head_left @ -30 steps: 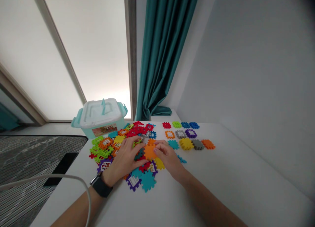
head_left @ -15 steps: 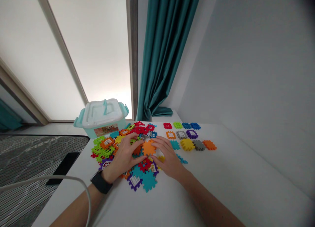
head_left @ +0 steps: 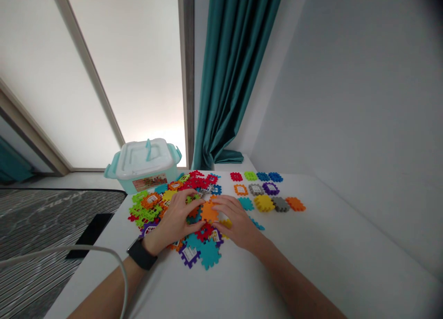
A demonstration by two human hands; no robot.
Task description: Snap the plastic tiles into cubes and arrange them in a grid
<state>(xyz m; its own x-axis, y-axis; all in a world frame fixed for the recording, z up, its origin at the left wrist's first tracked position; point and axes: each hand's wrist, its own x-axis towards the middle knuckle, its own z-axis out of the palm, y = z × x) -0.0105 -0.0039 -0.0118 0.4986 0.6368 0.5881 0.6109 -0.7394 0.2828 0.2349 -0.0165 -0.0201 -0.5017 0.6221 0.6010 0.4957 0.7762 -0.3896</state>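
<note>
An orange interlocking tile with notched edges is held up above a pile of similar pieces. My left hand is at its left side, thumb below and fingers above, curved in a pinch. On the opposite side my right hand grips the tile's right edge between thumb and fingers. Under and around the hands lie colourful tiles, among them a red tile, a teal tile and a purple-framed window tile. A yellow piece shows partly beneath my right hand.
Rows of sorted tiles lie at the right, including a yellow tile and an orange one. A lidded storage box stands behind the pile on the white table. A white cable crosses the lower left.
The orange tile sits slightly lower between my hands, and my right fingers reach a little further over its upper edge. Everything else looks the same.
</note>
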